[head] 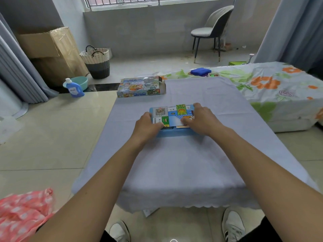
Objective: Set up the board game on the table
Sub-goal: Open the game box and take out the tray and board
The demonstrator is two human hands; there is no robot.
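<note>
- Now we reach both arms forward over the table (pixel 174 163), which wears a pale lilac cloth.
- Our left hand (pixel 147 127) holds the left end of the folded board (pixel 172 114), fingers curled over its near edge.
- Our right hand (pixel 201 119) grips the right end of the board, thumb lying on the printed top and fingers wrapped round the far side.
- Under the board we see a blue tray (pixel 174 133); the board sits on top of it, and a thin edge of cards or paper shows between the two, though we cannot tell which.
- Board and tray lie near the middle of the table, a little towards the far side.
- At the far left corner of the table lies the game box (pixel 139 86), well apart from the board, its open end facing right.
- Beyond the table we see a bed (pixel 279 88) with a flowered sheet and a blue cloth (pixel 201 71) on it.
- On the floor to the left stand a detergent bottle (pixel 74 89), a teal basin (pixel 81 82) and a woven basket (pixel 97 62).
- Farther off, a chair (pixel 213 30) stands by the window.
</note>
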